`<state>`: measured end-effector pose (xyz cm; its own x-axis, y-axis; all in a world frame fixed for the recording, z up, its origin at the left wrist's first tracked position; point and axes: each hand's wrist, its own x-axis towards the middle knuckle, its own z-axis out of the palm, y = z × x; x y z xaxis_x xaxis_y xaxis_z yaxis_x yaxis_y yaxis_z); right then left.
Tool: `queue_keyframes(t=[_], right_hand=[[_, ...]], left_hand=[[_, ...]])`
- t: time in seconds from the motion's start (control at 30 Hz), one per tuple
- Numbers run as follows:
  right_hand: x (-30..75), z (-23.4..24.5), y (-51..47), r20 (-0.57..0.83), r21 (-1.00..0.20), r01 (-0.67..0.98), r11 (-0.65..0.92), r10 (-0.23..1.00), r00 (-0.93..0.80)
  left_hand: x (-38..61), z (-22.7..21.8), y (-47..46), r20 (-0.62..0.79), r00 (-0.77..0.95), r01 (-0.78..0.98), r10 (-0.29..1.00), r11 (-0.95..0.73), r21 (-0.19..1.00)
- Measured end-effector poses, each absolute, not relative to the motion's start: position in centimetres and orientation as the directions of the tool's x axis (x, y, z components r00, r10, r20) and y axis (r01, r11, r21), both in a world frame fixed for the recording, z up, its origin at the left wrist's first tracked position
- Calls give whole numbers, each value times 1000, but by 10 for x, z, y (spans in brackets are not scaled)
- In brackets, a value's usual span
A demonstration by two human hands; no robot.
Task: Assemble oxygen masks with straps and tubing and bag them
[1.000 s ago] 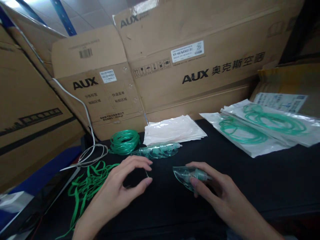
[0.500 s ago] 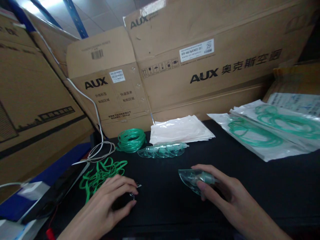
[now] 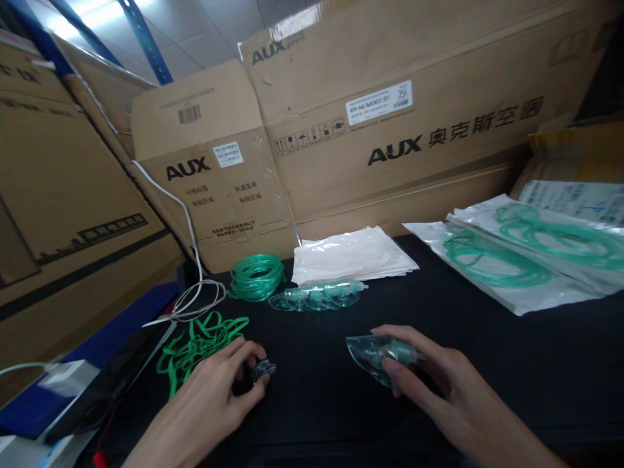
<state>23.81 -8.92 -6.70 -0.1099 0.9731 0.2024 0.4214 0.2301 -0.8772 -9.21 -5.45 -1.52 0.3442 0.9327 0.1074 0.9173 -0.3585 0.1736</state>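
Observation:
My right hand (image 3: pixel 433 370) grips a clear green oxygen mask (image 3: pixel 373 354) between thumb and fingers, just above the black table. At the left, my left hand (image 3: pixel 229 380) curls its fingers and thumb around a small clump of shiny pieces (image 3: pixel 264 370), too small to tell in kind. Beside and partly behind that hand lies a tangle of green elastic straps (image 3: pixel 207 338). A row of nested clear masks (image 3: pixel 319 296) lies on the table beyond both hands.
Coiled green tubing (image 3: pixel 257 276) sits back left, next to a stack of white bags (image 3: pixel 353 255). Packed bags with green tubing (image 3: pixel 497 260) lie at the right. Large cardboard boxes (image 3: pixel 331 175) wall off the back. White cables (image 3: pixel 195 292) and a white plug (image 3: pixel 71 377) are at the left.
My left hand's fingers have drawn in around the small shiny pieces, which now show as a clump at the fingertips. My right hand still holds the mask, almost unmoved.

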Motion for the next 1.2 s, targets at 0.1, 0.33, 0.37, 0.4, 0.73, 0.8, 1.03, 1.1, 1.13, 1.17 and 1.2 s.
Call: queue_keyframes(t=[0.1,0.33,0.37,0.4,0.73,0.8,1.03,1.1,1.13,1.17,1.2], right_hand=[[239,-69,-90,202,-878,424,222,975,-92],[241,-72,-89,182,-886,416,207,978,-99],[241,-73,-88,184,-885,417,209,978,-100],[241,-73,-88,185,-886,414,209,978,-98],[251,-28,-42,287,-899,314,306,952,-108],[262,-11,-19,405,-818,405,408,909,-99],[279,-8,35,418,-739,428,520,852,-315],[278,-18,36,400,-741,431,515,854,-334],[277,-22,35,391,-740,436,512,855,-341],[277,-25,34,383,-739,442,509,856,-347],[277,-27,33,376,-736,447,508,857,-353]], left_hand=[[-85,-12,-53,93,352,911,931,-364,193],[-89,-15,-53,135,345,907,929,-367,209],[-91,-17,-53,153,345,904,926,-371,210],[-92,-18,-52,176,348,901,921,-380,208],[-15,27,-24,401,462,797,791,-568,205],[4,35,-7,438,511,749,739,-633,194],[24,15,41,464,609,605,644,-755,253],[21,6,44,457,617,597,641,-759,259],[19,3,45,450,620,595,643,-759,264],[17,1,45,442,622,594,647,-757,271],[15,-1,46,434,623,593,651,-755,281]])
